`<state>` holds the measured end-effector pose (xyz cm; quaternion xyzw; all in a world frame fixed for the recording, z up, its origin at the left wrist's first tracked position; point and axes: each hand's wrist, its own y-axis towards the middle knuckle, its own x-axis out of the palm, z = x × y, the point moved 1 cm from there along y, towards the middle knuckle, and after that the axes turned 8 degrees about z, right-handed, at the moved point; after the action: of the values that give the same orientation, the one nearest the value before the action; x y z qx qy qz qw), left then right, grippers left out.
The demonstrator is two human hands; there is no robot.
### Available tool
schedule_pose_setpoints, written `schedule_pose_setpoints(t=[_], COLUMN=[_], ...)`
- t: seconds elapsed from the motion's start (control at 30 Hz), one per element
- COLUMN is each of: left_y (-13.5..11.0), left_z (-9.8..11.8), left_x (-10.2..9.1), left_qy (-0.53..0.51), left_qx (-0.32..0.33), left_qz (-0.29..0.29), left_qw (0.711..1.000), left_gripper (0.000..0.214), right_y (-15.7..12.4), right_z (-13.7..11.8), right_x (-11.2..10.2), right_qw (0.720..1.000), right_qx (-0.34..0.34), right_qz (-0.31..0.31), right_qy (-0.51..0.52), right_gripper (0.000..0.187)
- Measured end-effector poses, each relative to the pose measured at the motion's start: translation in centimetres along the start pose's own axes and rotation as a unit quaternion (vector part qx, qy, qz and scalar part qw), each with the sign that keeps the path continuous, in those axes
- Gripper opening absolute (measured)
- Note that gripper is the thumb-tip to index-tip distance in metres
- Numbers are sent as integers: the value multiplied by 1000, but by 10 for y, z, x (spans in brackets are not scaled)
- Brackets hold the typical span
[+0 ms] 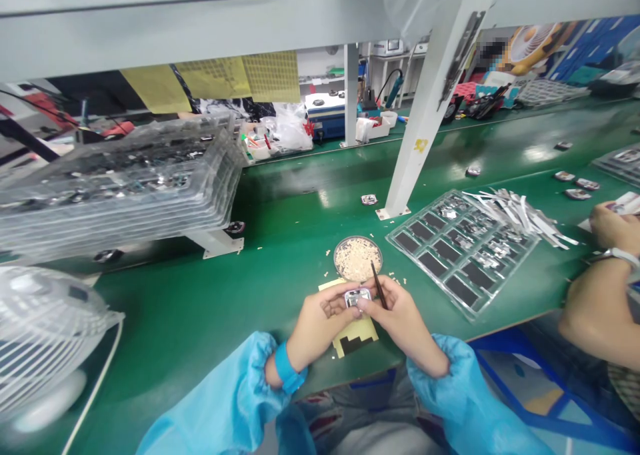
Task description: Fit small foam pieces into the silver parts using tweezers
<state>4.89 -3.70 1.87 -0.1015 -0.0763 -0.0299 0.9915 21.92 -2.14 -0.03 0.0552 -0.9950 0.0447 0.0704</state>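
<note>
Head view: left hand (320, 320) and right hand (401, 318) pinch metal part (357, 298) at near table (210, 322) edge; right also grips tweezers (378, 284); open room left.

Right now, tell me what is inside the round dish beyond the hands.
The round shallow dish is filled with small pale beige pieces, which hide its floor. A thin dark tool in the right hand crosses its near rim; the left hand pinches a small silvery part.
</note>
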Motion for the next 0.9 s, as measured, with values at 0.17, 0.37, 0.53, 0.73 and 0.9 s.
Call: schedule_pose_setpoints(t=[0.17,0.37,0.53,0.73,0.9], left_y=[-1,0,-1,-2,-1], left_z=[2,1,2,3,2], left_x=[1,0,1,1,3], left_qy=[-42,-59,-61,-63,-65], left_qx=[-11,-8,-14,-13,-5], left_qz=[-19,-19,-14,-15,-20], left_qw=[999,998,998,998,998], left_gripper=[51,49,48,48,42], right_y=[-1,-2,-3,-4,-3], right_z=[3,7,8,6,6], right_x=[-4,-5,-5,-3,-2], right_qw=[1000,999,999,999,1000], right_qx=[-2,-6,-6,2,5], right_qz=[12,26,28,30,17], right_qy=[-24,-35,-22,-38,-26], right_gripper=[33,35,38,37,36])
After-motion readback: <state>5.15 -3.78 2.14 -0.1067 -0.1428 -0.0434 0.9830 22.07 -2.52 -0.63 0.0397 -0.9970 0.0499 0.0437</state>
